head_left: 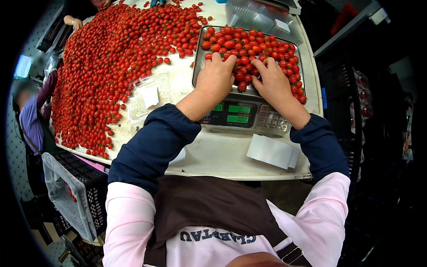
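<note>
A steel tray of red cherry tomatoes sits on a digital scale with green displays. My left hand reaches over the tray's left part, its bent fingers apart and resting among tomatoes. My right hand is to the right of it, fingers curved and spread, touching tomatoes in the middle of the tray. Whether any tomato is between the fingertips is unclear. A large spread of loose tomatoes covers the left part of the white table.
Clear plastic containers lie left of the scale, others behind it. Folded white paper lies in front. A lined black crate stands lower left. A co-worker is at left; another's hand is top left. A metal bar rises at right.
</note>
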`<state>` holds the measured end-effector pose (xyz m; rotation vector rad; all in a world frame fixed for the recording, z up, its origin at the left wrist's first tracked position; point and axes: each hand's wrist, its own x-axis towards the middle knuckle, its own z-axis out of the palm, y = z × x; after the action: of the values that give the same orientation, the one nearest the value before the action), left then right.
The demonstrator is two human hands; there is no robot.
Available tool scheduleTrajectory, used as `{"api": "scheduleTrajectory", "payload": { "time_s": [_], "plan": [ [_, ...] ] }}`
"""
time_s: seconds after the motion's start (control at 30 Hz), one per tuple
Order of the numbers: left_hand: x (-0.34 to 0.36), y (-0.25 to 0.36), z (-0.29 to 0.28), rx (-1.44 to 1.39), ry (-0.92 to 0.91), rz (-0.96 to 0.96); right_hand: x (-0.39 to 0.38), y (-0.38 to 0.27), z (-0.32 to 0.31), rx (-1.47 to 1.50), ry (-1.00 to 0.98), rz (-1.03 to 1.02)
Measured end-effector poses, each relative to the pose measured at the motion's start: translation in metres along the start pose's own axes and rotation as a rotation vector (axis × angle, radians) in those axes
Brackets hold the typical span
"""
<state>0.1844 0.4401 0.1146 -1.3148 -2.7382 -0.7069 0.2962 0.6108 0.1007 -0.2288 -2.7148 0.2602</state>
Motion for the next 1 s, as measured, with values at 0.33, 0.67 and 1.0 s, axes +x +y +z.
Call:
{"api": "scheduleTrajectory", "payload": {
  "time_s": [0.33, 0.67, 1.0],
  "plan": [
    [0.008, -0.021, 0.003, -0.244, 0.107, 0.035, -0.001, 0.006, -0.005, 0.284, 0.053, 0.002],
    [0.001, -0.024, -0.047, -1.485, -0.195, -0.43, 0.029, 0.011, -0.047, 1.716, -0.006, 0.705],
    [-0.076, -0.056, -0.056, -2.072, -0.314, -0.536, 0.022, -0.052, -0.044, 2.25, -0.195, 0.777]
  ]
}}
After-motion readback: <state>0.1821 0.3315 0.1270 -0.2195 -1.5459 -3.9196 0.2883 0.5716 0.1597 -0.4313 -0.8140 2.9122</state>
